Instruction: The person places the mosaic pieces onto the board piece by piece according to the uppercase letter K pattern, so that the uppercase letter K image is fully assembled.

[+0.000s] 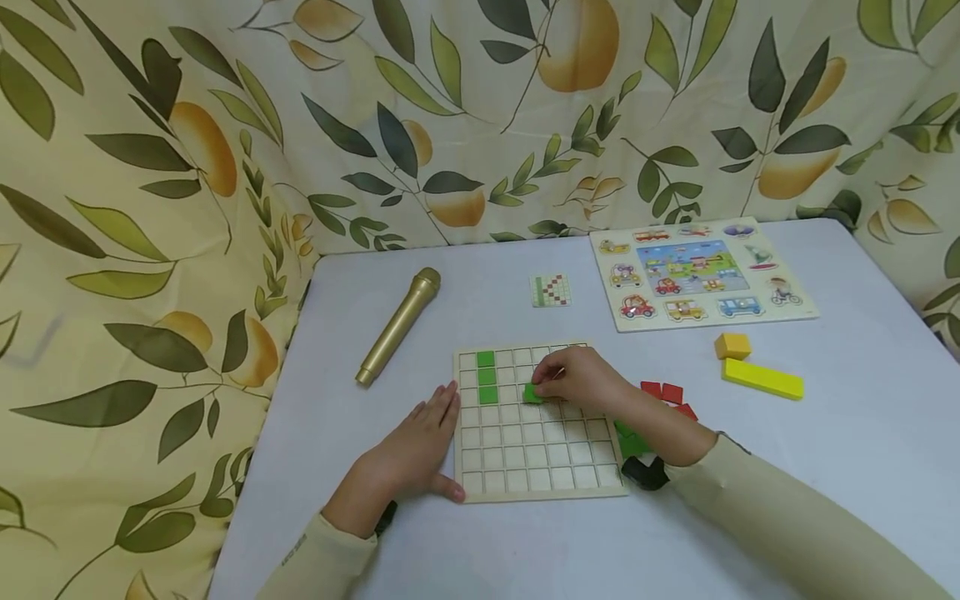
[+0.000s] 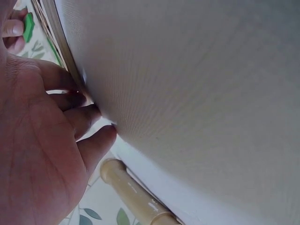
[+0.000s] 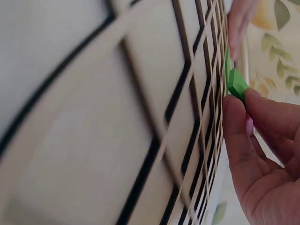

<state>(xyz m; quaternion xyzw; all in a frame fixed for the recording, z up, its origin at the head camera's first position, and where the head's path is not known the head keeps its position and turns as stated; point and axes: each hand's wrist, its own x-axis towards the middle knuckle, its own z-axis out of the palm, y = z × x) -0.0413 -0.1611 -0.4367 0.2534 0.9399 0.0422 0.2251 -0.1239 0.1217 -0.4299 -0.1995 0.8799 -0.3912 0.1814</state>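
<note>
Right hand: grip pinching green tile over grid board.
Left hand: grip released, fingers resting against board's left edge.

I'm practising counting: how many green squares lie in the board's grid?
3, in the second column from the left of the grid: top-row square, second-row square, third-row square. The right hand pinches another green square and may hide more.
</note>
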